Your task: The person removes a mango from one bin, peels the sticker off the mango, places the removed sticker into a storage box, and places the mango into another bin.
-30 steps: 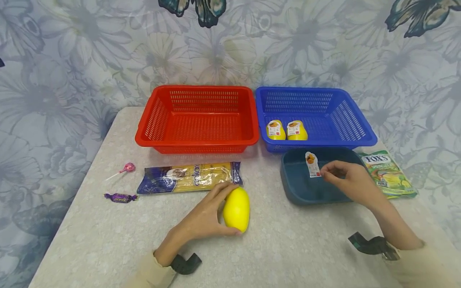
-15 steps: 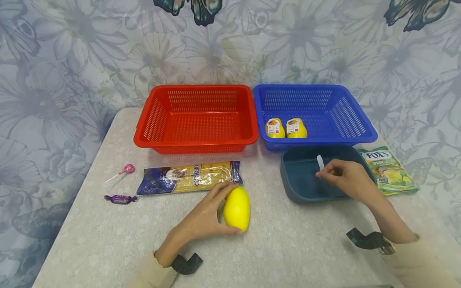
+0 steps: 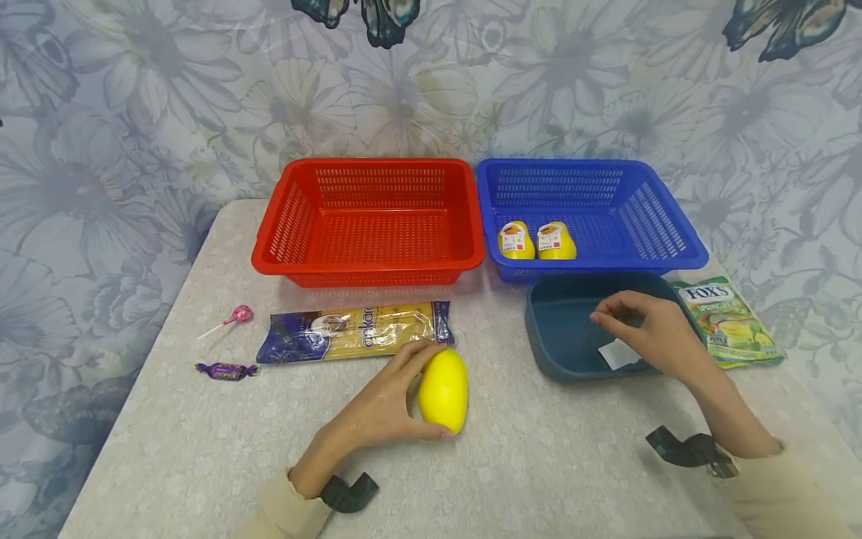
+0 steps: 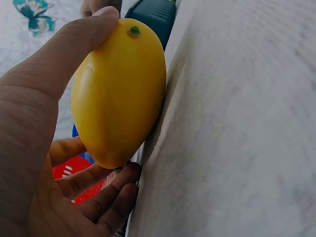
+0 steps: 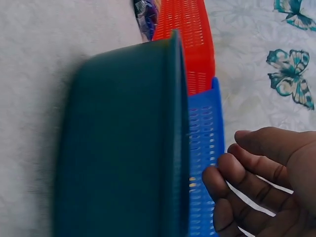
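Note:
My left hand (image 3: pixel 387 397) grips a yellow toy mango (image 3: pixel 443 391) on the table, thumb at its near end and fingers at its far end. In the left wrist view the mango (image 4: pixel 118 94) shows a small green stem nub under the thumb. My right hand (image 3: pixel 649 329) hovers over the dark teal basin (image 3: pixel 562 367), holding nothing. Its thumb and loosely bent fingers stand apart in the right wrist view. Below that hand a paper label (image 3: pixel 618 354) is in the basin, white side up and partly covered by the hand.
A red basket (image 3: pixel 370 266) and a blue basket (image 3: pixel 606 263) stand along the back; two labelled yellow fruits (image 3: pixel 536 243) lie in the blue one. A pasta packet (image 3: pixel 353 332), lollipop (image 3: pixel 241 314) and purple-wrapped candy (image 3: pixel 227 371) lie left. A FOX'S candy bag (image 3: pixel 730 322) lies right.
My right hand has let go of the label, which turned edge-on and dropped into the basin with its white side up. My left hand and the mango have stayed put.

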